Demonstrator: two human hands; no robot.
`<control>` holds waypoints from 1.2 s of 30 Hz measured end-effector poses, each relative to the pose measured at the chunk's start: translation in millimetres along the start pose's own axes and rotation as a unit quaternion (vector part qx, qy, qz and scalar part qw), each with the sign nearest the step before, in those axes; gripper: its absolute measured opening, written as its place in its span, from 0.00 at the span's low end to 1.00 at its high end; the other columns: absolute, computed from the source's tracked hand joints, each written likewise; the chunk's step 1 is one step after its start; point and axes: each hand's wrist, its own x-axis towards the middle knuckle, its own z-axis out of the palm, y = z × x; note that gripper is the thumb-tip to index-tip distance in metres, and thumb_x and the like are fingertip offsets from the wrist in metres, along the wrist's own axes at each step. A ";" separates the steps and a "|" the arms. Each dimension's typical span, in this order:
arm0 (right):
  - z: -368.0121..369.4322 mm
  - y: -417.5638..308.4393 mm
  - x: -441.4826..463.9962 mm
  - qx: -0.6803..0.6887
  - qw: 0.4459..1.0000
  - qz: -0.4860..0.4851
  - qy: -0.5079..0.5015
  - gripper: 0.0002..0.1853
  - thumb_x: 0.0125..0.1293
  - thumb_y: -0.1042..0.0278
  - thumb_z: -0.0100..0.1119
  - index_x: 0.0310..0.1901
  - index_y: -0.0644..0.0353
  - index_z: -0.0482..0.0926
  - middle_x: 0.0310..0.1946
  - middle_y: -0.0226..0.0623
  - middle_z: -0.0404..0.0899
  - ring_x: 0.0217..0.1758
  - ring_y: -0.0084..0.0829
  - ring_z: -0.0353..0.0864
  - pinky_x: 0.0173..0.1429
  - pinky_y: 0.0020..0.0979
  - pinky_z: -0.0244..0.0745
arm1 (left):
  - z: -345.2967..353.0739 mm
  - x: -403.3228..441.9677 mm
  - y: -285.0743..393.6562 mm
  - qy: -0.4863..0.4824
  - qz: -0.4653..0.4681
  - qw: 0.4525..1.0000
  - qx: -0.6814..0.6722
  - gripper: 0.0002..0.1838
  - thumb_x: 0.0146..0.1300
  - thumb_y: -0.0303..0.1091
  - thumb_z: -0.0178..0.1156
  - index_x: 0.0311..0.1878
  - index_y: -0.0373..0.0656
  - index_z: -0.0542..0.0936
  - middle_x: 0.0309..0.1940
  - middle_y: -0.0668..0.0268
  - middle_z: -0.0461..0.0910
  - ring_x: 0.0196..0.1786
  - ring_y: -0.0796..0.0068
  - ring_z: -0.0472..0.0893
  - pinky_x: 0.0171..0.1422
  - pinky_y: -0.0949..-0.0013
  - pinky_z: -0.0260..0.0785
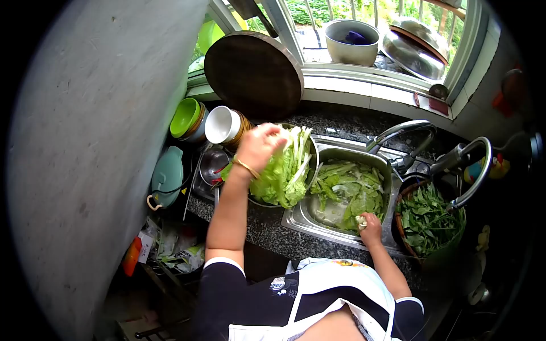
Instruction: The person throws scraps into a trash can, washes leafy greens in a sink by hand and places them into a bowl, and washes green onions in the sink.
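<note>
Green lettuce with pale stems (293, 170) is heaped in a metal pot (314, 170) left of the sink. Above that heap is my left hand (261, 146), its fingers smeared, so whether they grip a leaf is unclear. Loose lettuce leaves (355, 184) float in the water of the steel sink basin (318, 219). At the basin's near right edge, my right hand (372, 228) is closed around a lettuce stem (362, 221) whose pale end shows at the fingers.
Right of the basin stands a basket of dark leafy greens (429, 219), with a curved faucet (409, 128) behind. Stacked bowls (222, 125), a small metal pan (213, 162) and a teal container (166, 176) are at left. A round chopping board (254, 74) leans by the window.
</note>
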 end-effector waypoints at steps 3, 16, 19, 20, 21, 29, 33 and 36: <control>1.2 2.4 -1.2 0.010 1.000 -0.005 0.005 0.10 0.46 0.75 0.57 0.34 0.55 0.75 0.30 0.37 0.75 0.38 0.42 0.74 0.41 0.39 0.68 | -10.2 40.8 -40.2 0.014 -0.069 0.972 0.226 0.19 0.46 0.40 0.69 0.39 0.40 0.79 0.35 0.55 0.81 0.40 0.64 0.80 0.46 0.67 0.71; 1.5 1.0 2.8 0.030 0.998 0.057 -0.007 0.12 0.45 0.74 0.61 0.35 0.55 0.76 0.32 0.38 0.76 0.39 0.43 0.74 0.43 0.40 0.69 | -36.8 65.6 -74.0 -0.013 -0.118 0.911 0.396 0.27 0.46 0.41 0.68 0.49 0.45 0.73 0.43 0.56 0.79 0.46 0.56 0.78 0.50 0.59 0.70; 1.0 1.1 1.4 0.037 0.997 0.070 0.005 0.14 0.46 0.77 0.61 0.38 0.56 0.76 0.34 0.41 0.77 0.39 0.42 0.76 0.42 0.37 0.71 | -35.1 65.9 -54.2 0.000 -0.154 0.888 0.433 0.26 0.46 0.44 0.67 0.49 0.48 0.73 0.43 0.57 0.79 0.46 0.57 0.78 0.49 0.59 0.71; 0.7 1.2 3.4 0.034 0.997 0.073 0.009 0.14 0.46 0.77 0.61 0.38 0.56 0.76 0.34 0.41 0.77 0.39 0.42 0.76 0.42 0.37 0.71 | -36.0 66.9 -52.6 0.018 -0.157 0.890 0.428 0.24 0.47 0.44 0.66 0.48 0.50 0.74 0.42 0.59 0.80 0.45 0.57 0.79 0.47 0.59 0.71; -0.3 -2.4 7.6 0.112 0.983 0.139 0.040 0.14 0.47 0.77 0.61 0.38 0.57 0.76 0.34 0.40 0.76 0.40 0.40 0.76 0.44 0.35 0.70 | -35.1 64.3 -48.9 0.051 -0.124 0.898 0.420 0.20 0.48 0.43 0.65 0.44 0.49 0.76 0.40 0.59 0.80 0.43 0.58 0.79 0.46 0.59 0.72; -53.5 -82.1 80.2 0.371 0.925 0.071 0.028 0.10 0.49 0.78 0.60 0.36 0.61 0.73 0.45 0.38 0.72 0.50 0.31 0.70 0.54 0.31 0.64 | 118.1 -32.4 21.7 -0.093 -0.004 0.994 -0.058 0.11 0.56 0.25 0.50 0.42 0.38 0.76 0.36 0.61 0.74 0.34 0.76 0.74 0.40 0.72 0.70; -44.9 -111.5 98.1 0.534 0.844 0.051 -0.010 0.20 0.47 0.81 0.56 0.44 0.60 0.69 0.54 0.40 0.66 0.57 0.31 0.66 0.61 0.31 0.59 | 206.4 -56.1 -0.6 -0.090 -0.032 0.892 -0.441 0.11 0.60 0.24 0.42 0.46 0.38 0.68 0.39 0.65 0.71 0.40 0.78 0.72 0.48 0.75 0.66; -48.5 -124.4 95.3 0.585 0.804 0.105 -0.020 0.26 0.48 0.79 0.58 0.51 0.59 0.65 0.55 0.40 0.65 0.59 0.32 0.65 0.62 0.31 0.59 | 213.3 -61.8 -4.4 -0.097 -0.061 0.880 -0.460 0.15 0.65 0.34 0.44 0.53 0.39 0.66 0.44 0.63 0.69 0.46 0.77 0.70 0.52 0.74 0.63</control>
